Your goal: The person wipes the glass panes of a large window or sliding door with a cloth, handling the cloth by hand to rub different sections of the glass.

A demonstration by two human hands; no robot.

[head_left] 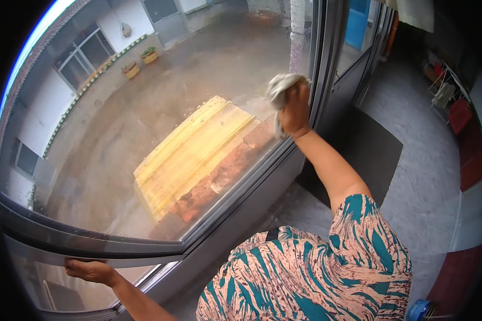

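My right hand is closed round a bunched whitish cloth. It holds the cloth against the window pane, near the pane's right side. Part of the cloth hangs below the fingers. At the lower left, my left hand is at the edge of the grey window frame, its fingers curled against the frame's underside. Haze and streaks show on the glass.
Through the glass I see a yellow ridged panel, reddish bricks and potted plants in a yard. A dark mat lies on the grey floor at right. Beyond it stands a rack with red items.
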